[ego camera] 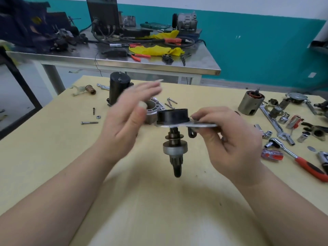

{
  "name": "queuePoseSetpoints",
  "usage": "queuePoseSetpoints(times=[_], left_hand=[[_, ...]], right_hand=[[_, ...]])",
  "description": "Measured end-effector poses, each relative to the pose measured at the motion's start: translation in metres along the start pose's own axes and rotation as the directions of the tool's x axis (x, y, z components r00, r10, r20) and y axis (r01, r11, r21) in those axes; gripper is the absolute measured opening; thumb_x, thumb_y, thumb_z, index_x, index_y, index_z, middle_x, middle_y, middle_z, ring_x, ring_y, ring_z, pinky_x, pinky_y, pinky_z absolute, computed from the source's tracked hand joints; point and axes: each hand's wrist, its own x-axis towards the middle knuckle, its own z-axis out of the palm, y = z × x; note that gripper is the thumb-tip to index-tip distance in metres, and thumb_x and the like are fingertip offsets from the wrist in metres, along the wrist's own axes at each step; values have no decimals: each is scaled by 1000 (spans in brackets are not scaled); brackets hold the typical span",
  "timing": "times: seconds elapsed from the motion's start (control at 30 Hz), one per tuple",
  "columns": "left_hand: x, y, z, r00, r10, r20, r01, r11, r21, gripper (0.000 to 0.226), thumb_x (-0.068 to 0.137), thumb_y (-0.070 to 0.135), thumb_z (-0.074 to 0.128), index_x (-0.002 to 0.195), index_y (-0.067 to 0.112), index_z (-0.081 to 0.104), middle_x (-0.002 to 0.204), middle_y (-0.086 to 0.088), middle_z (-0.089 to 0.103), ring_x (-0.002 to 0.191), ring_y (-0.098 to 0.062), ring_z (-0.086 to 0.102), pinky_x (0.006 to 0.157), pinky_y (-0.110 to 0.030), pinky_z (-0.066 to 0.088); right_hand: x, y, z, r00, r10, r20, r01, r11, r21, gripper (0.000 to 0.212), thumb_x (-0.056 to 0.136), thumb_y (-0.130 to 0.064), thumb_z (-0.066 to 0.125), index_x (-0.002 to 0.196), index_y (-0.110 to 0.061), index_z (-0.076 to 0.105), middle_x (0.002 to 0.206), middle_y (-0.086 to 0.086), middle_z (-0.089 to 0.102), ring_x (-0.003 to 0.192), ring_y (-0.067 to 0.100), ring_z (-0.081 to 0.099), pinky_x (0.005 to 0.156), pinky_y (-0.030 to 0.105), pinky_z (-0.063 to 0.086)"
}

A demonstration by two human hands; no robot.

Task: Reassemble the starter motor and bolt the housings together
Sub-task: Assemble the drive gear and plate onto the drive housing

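My right hand [225, 137] pinches the flat metal plate [204, 125] of the drive assembly, held in the air above the table. A black round cap [173, 116] sits on top of that plate, and the shaft with its pinion gear [175, 157] hangs below it. My left hand [127, 118] hovers just left of the assembly with fingers straight, blurred, holding nothing. Behind my left hand lies the silver aluminium nose housing [153, 107]. The black solenoid cylinder [118, 87] stands upright further back. The grey motor housing with copper windings [251, 102] stands at the right.
Loose bolts [89, 122], a nut [98, 117] and pins [171, 102] lie on the yellow table [53, 148]. Sockets, a wrench [271, 119], a red-handled ratchet [301, 160] and a small screwdriver [271, 154] crowd the right side. A cluttered steel bench [124, 63] stands behind.
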Motion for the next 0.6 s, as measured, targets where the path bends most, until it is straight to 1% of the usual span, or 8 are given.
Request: queuePoseSetpoints(times=[0.1, 0.17, 0.23, 0.3, 0.4, 0.47, 0.53, 0.6], left_hand=[[7, -24, -33, 978, -189, -85, 204, 946, 253, 51, 103, 59, 61, 144, 30, 62, 138, 14, 60, 131, -12, 56, 110, -46, 48], [8, -38, -52, 846, -507, 164, 414, 819, 398, 72, 84, 71, 78, 146, 43, 55, 141, 19, 52, 128, -6, 53, 107, -36, 47], [5, -49, -54, 672, -660, 336, 437, 720, 538, 77, 74, 63, 92, 140, 53, 54, 134, 21, 54, 121, -6, 56, 97, -26, 48], [2, -54, -49, 665, -683, 304, 496, 707, 504, 55, 76, 48, 96, 117, 58, 61, 117, 24, 63, 109, -3, 62, 82, -16, 45], [1, -59, -46, 681, -717, 150, 663, 690, 290, 39, 75, 40, 99, 106, 45, 77, 107, 13, 74, 99, -5, 69, 79, -21, 53], [2, -55, -42, 638, -745, 194, 769, 610, -189, 32, 82, 33, 92, 111, 24, 81, 111, -6, 80, 92, -16, 78, 83, -37, 66], [3, -45, -32, 598, -733, 324, 732, 334, -594, 35, 92, 33, 77, 116, 8, 79, 120, -22, 77, 96, -30, 81, 82, -43, 69], [5, -33, -22, 565, -705, 428, 681, 106, -724, 47, 93, 41, 74, 119, 3, 81, 127, -26, 75, 103, -37, 80, 77, -36, 68]], right_hand=[[-3, 5, 2, 999, -51, -13, 50, 994, -99, 8, 95, 7, 64, 92, 12, 69, 102, 21, 73, 91, 22, 71, 79, 30, 59], [-6, 8, 6, 998, 19, -67, -21, 999, -39, 5, 97, 7, 63, 93, 9, 67, 101, 19, 71, 89, 17, 72, 76, 32, 60], [-9, 10, 10, 987, 110, -121, -102, 992, 67, 6, 101, 4, 60, 100, 0, 64, 103, 14, 70, 87, 17, 73, 73, 38, 60], [-10, 9, 14, 971, 180, -158, -153, 974, 167, 7, 104, -5, 59, 106, -11, 62, 107, 8, 69, 86, 20, 74, 72, 43, 60], [-14, 4, 20, 949, 262, -174, -204, 934, 293, 9, 106, -15, 60, 108, -25, 61, 106, 8, 68, 81, 26, 72, 72, 46, 59], [-17, 0, 25, 947, 288, -145, -228, 916, 331, 9, 107, -24, 61, 102, -30, 58, 103, 6, 66, 79, 26, 69, 70, 47, 57], [-22, -3, 30, 959, 267, -93, -224, 917, 331, 9, 108, -27, 61, 100, -26, 55, 99, 7, 65, 75, 27, 67, 66, 49, 54], [-26, -5, 33, 976, 214, -32, -194, 931, 309, 10, 108, -24, 59, 100, -20, 55, 96, 9, 64, 73, 28, 67, 66, 44, 53]])
